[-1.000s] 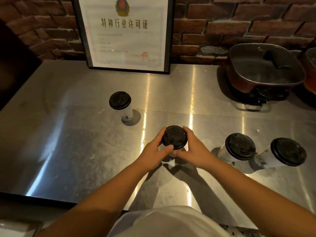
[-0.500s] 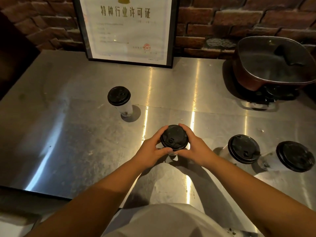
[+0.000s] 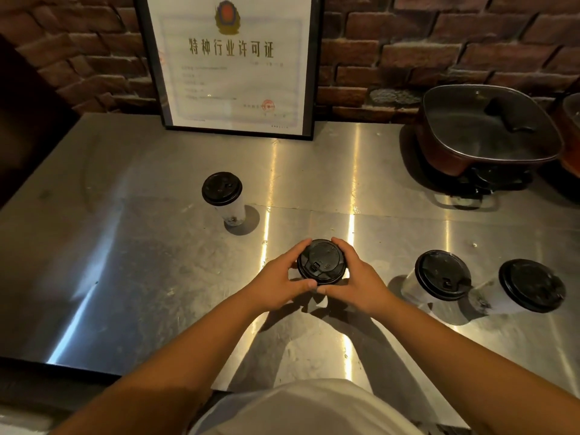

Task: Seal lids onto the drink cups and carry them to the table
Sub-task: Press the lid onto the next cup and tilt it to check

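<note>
A drink cup with a black lid (image 3: 321, 261) stands at the middle of the steel counter (image 3: 125, 277). My left hand (image 3: 279, 284) wraps its left side and my right hand (image 3: 357, 277) wraps its right side, thumbs meeting at the near rim; the cup body is hidden by my fingers. A second lidded cup (image 3: 222, 196) stands apart at the back left. Two more lidded cups (image 3: 439, 279) (image 3: 527, 291) stand side by side to the right.
A framed certificate (image 3: 232, 64) leans against the brick wall at the back. A dark electric pot with a glass lid (image 3: 489, 133) sits at the back right. The counter's front edge (image 3: 78, 365) runs just before my body.
Both hands stay clasped around the middle cup's lid; my thumbs have shifted slightly along its near rim. The camera has tilted a little, nothing else moved.
</note>
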